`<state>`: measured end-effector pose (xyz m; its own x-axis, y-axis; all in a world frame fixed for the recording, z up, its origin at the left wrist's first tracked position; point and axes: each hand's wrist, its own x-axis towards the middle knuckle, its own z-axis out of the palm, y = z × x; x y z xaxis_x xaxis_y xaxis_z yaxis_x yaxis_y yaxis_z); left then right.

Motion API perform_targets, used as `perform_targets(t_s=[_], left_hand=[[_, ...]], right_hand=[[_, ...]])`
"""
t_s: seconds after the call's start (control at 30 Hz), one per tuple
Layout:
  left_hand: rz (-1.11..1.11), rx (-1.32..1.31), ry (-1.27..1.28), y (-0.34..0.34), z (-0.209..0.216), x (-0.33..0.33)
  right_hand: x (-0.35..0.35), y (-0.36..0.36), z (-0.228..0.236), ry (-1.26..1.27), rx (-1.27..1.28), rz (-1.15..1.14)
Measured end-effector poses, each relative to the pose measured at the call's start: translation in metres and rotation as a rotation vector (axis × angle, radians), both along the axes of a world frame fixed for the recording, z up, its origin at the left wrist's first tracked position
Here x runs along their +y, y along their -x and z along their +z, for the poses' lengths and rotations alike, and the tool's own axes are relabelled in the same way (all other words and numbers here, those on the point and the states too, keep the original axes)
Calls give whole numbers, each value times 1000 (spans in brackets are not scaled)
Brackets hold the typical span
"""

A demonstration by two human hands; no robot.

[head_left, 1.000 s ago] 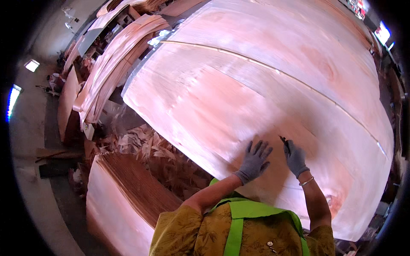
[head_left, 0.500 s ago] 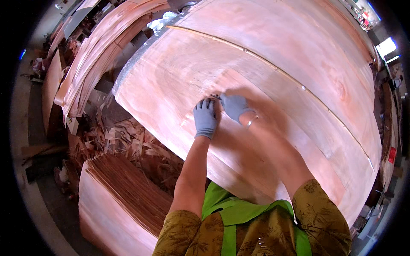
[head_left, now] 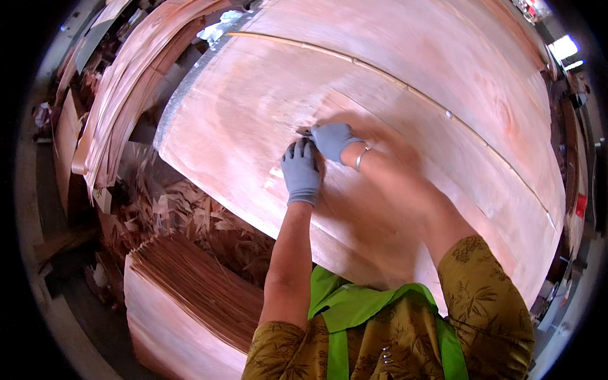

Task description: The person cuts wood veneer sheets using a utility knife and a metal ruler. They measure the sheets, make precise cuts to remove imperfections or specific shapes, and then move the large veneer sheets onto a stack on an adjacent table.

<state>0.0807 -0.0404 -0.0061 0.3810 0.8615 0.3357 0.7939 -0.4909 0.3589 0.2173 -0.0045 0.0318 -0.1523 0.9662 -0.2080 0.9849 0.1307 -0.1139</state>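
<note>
A large pale pinkish wood veneer sheet [head_left: 215,139] lies spread in front of me. My left hand [head_left: 300,171], in a grey glove, rests flat on it with the fingers stretched away from me. Just beyond and to the right, my right hand [head_left: 332,140], also gloved, is closed around a small dark knife [head_left: 305,133]. The knife's tip points left, close to the sheet just past my left fingertips; the fist hides its handle. Under my right hand and arm is a rectangular veneer piece [head_left: 345,104] with a straight edge, partly in shadow.
A long thin bamboo stick [head_left: 405,86] lies across the sheet beyond my hands. Bent veneer strips [head_left: 136,82] are piled at the far left. Below them are veneer scraps [head_left: 196,209] and a thick veneer stack [head_left: 183,316]. Crumpled white plastic [head_left: 218,28] sits at the far corner.
The whole view has shifted a little. My right hand has moved slightly left and away from me with the knife, while my left hand stays pressed on nearly the same spot.
</note>
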Motion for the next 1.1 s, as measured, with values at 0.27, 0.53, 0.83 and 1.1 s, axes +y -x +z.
perform_targets(t_s=[0.27,0.53,0.83,1.1], left_hand=[[-42,12,-38,-16,4,13],[-134,208,-109,-49,5,20],[-147,326,-133,-50,-6,19],[-159,434,-188,-53,-12,21]], right_hand=[[-10,-46,-11,12,-60,28],[-54,-120,8,140,42,-141],[-217,-226,21,125,37,-560],[-364,-302,4,27,-111,-661]])
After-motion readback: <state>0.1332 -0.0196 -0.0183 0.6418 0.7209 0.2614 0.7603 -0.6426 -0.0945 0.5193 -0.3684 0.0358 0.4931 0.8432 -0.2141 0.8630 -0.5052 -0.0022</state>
